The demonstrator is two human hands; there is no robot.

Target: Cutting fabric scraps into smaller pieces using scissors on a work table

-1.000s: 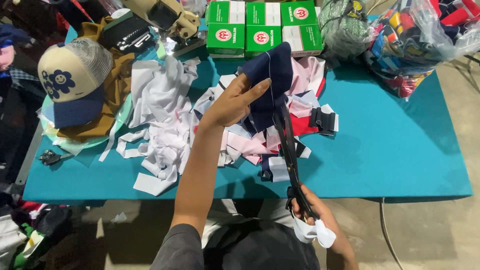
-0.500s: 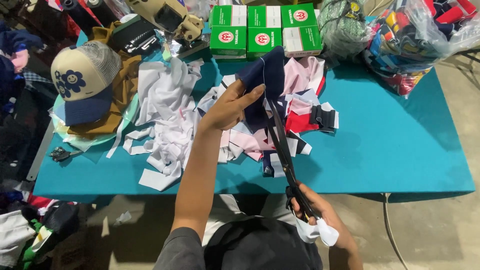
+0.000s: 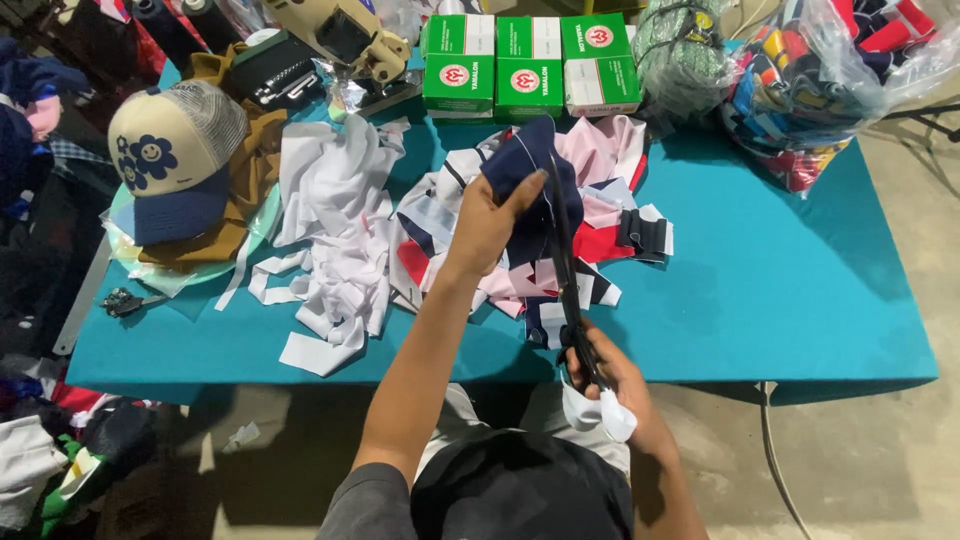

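My left hand [image 3: 487,222] holds up a piece of dark navy fabric [image 3: 530,170] above the teal table [image 3: 780,290]. My right hand [image 3: 612,378] grips the handles of long black scissors [image 3: 566,270], whose blades run up along the right side of the navy piece. White cloth is wrapped around the scissor handle by my right hand. Under both hands lies a heap of fabric scraps [image 3: 600,230] in pink, red, white and navy.
A pile of white fabric strips [image 3: 335,250] lies left of centre. A cap [image 3: 170,160] with flower patches sits on brown cloth at the far left. Green and white boxes [image 3: 530,65] stand at the back, with a clear bag of colourful cloth [image 3: 820,90] at the right.
My view has shifted slightly. The scissors have stayed against the navy fabric, and both hands keep their hold.
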